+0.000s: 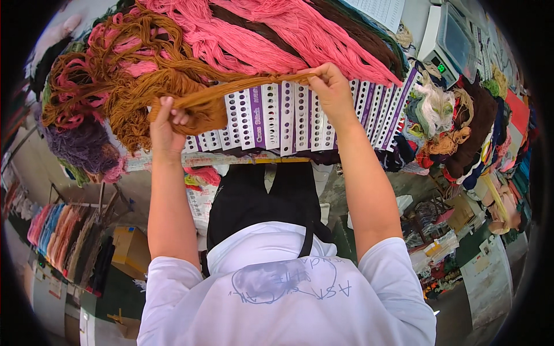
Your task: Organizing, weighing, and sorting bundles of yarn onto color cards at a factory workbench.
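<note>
A skein of brown thread [239, 85] is stretched between my two hands above the table's near side. My left hand [168, 124] is closed around its thicker, looped end, which hangs down beside the fingers. My right hand [333, 92] pinches the narrow end between thumb and fingers. Beneath the thread lies a row of white and purple punched thread cards [288, 118], overlapping side by side. At the left, a loose heap of brown thread [124, 75] is tangled with pink strands, and some brown strands run from it toward the skein.
Long pink skeins [254, 29] cover the table's far part. A digital scale [441, 49] with a clear tray stands at the far right, near mixed thread bundles [430, 109]. Purple yarn [78, 141] hangs over the left edge. Racks of coloured skeins [63, 236] and a cardboard box [130, 251] stand lower left.
</note>
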Demonstrator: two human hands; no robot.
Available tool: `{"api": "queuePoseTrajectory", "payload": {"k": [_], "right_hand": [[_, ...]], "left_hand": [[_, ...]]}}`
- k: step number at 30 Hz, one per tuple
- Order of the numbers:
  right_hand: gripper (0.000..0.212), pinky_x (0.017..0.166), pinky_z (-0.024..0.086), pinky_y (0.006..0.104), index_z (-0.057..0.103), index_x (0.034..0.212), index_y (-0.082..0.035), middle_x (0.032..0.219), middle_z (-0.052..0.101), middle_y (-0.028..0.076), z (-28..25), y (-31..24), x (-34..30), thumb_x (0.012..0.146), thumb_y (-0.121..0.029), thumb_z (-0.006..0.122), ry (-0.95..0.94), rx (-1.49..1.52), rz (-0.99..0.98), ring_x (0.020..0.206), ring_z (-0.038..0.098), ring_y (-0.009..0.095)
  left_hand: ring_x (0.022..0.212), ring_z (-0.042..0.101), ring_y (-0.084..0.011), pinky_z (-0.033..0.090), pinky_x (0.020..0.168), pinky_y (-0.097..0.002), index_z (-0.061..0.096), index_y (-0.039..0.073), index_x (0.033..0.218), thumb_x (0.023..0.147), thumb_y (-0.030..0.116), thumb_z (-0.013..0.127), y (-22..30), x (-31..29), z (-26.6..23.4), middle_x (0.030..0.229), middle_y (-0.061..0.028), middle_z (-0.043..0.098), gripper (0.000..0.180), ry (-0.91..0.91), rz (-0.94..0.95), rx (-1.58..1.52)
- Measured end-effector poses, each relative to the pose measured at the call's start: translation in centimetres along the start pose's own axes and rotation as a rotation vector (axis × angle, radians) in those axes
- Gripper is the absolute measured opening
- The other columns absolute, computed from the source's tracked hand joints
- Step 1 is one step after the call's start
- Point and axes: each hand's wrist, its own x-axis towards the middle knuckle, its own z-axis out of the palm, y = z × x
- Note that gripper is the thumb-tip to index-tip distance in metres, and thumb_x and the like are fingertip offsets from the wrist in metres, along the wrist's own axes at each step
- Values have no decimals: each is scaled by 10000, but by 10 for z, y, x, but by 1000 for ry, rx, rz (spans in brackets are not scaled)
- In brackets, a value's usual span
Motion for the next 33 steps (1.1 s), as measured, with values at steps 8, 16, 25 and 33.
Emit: {"api": "queuePoseTrajectory", "payload": {"k": [8, 16, 25, 33], "right_hand": [[76, 609, 433, 254, 539, 893, -81, 782, 613, 16, 0, 7, 10, 827, -108, 565, -97, -137, 22, 642, 538, 121], [199, 714, 445, 379, 537, 917, -108, 811, 609, 25, 36, 12, -3, 746, -170, 617, 90, -648, -176, 829, 567, 255], [131, 644, 435, 272, 606, 899, -47, 800, 592, 41, 36, -15, -30, 772, -68, 584, 153, -205, -148, 682, 540, 140], [155, 775, 413, 332, 627, 902, -46, 887, 567, 99, 79, -143, -95, 751, -82, 627, 58, -388, -641, 842, 533, 231]], "left_hand": [[521, 400, -75, 362, 500, -226, 452, 106, 768, 866, 87, 577, 1, 21, -9, 636, 21, 453, 160, 113, 25, -59], [549, 425, -97, 454, 640, -220, 447, 54, 804, 929, 77, 439, 169, 1, 14, 702, -13, 454, 128, -334, 336, -118], [988, 593, -242, 522, 644, -271, 422, 37, 1262, 926, 205, 464, 138, -67, 93, 1269, -203, 485, 377, -442, 217, 107], [1246, 362, -404, 548, 758, -473, 60, 223, 1451, 725, 661, 579, 51, -102, 137, 1494, -165, 14, 995, -1031, -343, -266]]}}
